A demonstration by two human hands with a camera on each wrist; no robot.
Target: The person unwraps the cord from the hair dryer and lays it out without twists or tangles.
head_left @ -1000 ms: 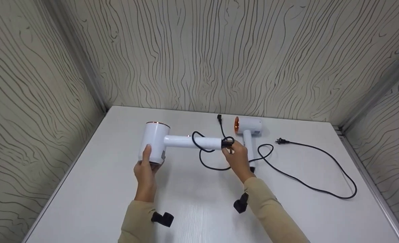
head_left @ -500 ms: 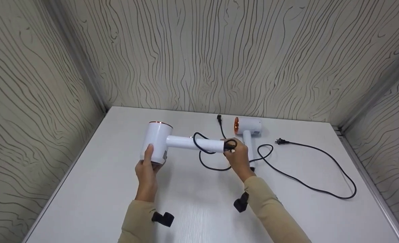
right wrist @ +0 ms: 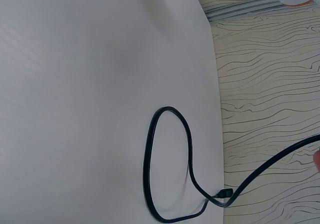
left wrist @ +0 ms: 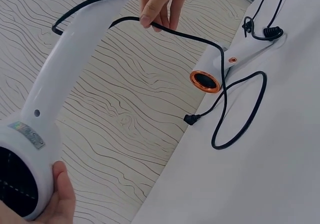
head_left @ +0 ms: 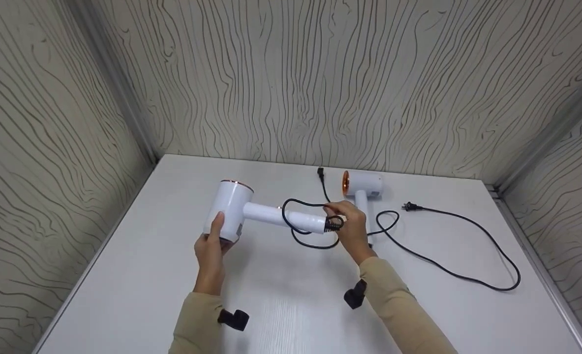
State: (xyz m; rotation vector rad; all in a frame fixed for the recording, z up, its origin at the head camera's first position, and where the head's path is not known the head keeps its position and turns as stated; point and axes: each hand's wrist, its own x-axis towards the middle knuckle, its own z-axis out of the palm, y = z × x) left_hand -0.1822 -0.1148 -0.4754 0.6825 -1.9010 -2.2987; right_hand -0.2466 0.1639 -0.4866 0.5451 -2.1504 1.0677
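A white hair dryer [head_left: 229, 204] with a copper-coloured rim is held above the table. My left hand [head_left: 210, 258] grips the rear of its barrel, with the thumb along the near side. The handle points right and tilts slightly down. A black cord [head_left: 303, 201] loops loosely around the handle. Beside the handle's end, my right hand [head_left: 352, 228] pinches that cord between thumb and fingers, clearest in the left wrist view at the right hand [left wrist: 162, 6]. The right wrist view shows the cord [right wrist: 147, 169] curving down onto the table, with only a fingertip at the right edge.
A second white hair dryer [head_left: 364, 183] lies at the back of the table [head_left: 281, 305], behind my right hand. Its cord [head_left: 468, 278] sweeps right to a two-pin plug [head_left: 410, 206]. Another plug [head_left: 321, 172] lies near the back edge. Patterned panels [head_left: 300, 78] wall the table.
The dryer's handle end has dipped. My right hand has shifted from the cord's base at the handle end to the loop, whose upper part now stretches across to my fingers.
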